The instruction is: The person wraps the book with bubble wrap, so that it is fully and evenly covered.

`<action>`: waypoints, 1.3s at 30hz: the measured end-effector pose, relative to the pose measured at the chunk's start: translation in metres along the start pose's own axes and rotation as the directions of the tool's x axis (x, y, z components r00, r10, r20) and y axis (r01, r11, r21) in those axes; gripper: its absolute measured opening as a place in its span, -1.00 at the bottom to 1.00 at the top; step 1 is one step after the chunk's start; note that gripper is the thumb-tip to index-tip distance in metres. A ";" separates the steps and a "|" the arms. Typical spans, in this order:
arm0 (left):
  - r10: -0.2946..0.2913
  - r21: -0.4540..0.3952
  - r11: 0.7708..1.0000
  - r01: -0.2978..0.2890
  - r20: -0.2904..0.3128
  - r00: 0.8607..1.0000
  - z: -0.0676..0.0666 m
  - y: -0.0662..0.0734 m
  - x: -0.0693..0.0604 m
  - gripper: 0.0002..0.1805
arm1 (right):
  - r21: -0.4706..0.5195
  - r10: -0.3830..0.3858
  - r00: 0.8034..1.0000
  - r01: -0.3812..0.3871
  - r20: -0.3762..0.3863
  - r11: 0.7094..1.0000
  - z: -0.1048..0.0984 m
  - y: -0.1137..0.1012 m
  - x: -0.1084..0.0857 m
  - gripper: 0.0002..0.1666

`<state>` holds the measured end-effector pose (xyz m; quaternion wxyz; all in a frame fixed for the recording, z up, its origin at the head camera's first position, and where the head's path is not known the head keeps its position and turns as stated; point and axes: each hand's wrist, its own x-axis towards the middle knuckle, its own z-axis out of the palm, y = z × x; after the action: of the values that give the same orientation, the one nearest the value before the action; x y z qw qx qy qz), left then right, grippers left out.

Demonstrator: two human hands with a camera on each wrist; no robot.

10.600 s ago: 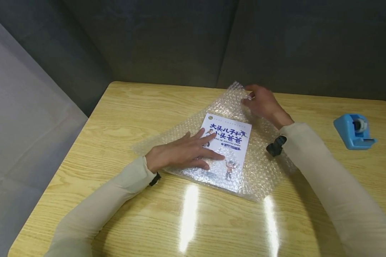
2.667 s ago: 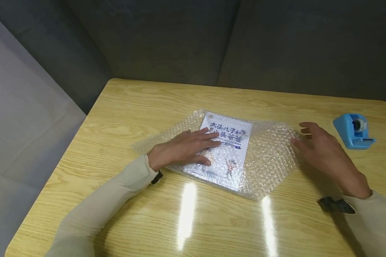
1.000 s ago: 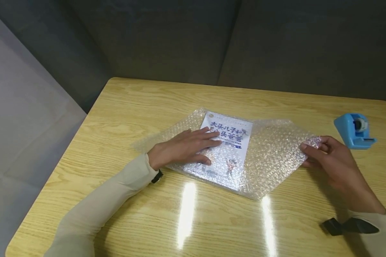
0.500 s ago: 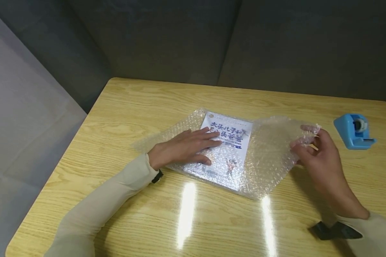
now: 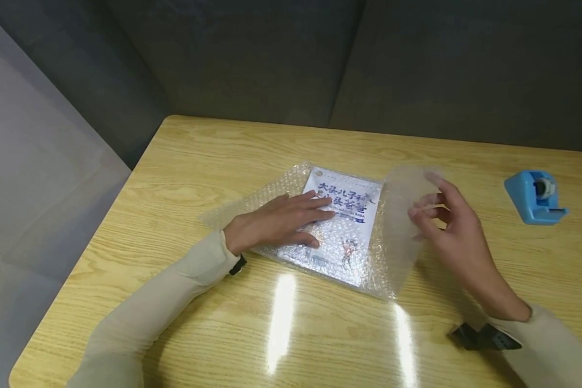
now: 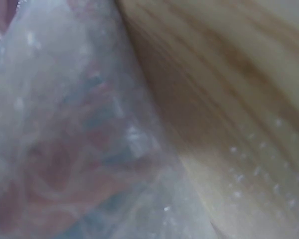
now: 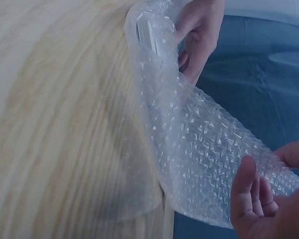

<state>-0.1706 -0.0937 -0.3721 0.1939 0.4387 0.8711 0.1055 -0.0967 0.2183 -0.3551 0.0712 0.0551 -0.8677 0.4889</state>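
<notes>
Under bubble wrap [image 5: 400, 215] lies a white book [image 5: 356, 231] with dark blue Chinese characters and small cartoon figures. My left hand [image 5: 283, 221] rests on the wrapped book with its fingers spread. At the right end, my right hand [image 5: 458, 237] pinches the flap of wrap between thumb and fingers and holds it raised off the table, curling toward the book. In the right wrist view the raised bubble wrap [image 7: 209, 144] runs to the right hand [image 7: 264, 199]. The left wrist view is blurred and filled mostly by wrap [image 6: 65, 124].
A blue tape dispenser [image 5: 535, 198] with a roll in it stands at the right of the wooden table [image 5: 223, 145]. Behind the table's back edge hangs a dark grey partition [image 5: 252, 64]. A pale grey panel [image 5: 39, 134] is at the left.
The top of the wrap was folded down over the book earlier. My right hand then took the right-hand corner and has lifted it leftward. My left hand stays on the book.
</notes>
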 end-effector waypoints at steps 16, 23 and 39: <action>-0.014 0.009 1.000 0.014 0.008 1.000 -0.001 0.000 0.001 -0.22 | 0.003 -0.097 0.987 0.097 0.127 0.995 0.033 -0.019 0.018 -0.21; -0.014 0.036 0.999 0.013 0.011 1.000 0.000 0.000 0.002 -0.22 | 0.009 -0.092 0.977 0.092 0.192 0.996 0.047 -0.024 0.026 -0.23; -0.012 0.056 0.998 0.011 0.008 1.000 0.000 0.000 0.004 -0.21 | -0.028 -0.124 0.946 0.139 0.298 0.990 0.081 -0.015 0.048 -0.30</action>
<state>-0.1729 -0.0909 -0.3727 0.1860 0.4393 0.8754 0.0780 -0.1468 0.1401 -0.3750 -0.0257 0.1834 -0.8746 0.4480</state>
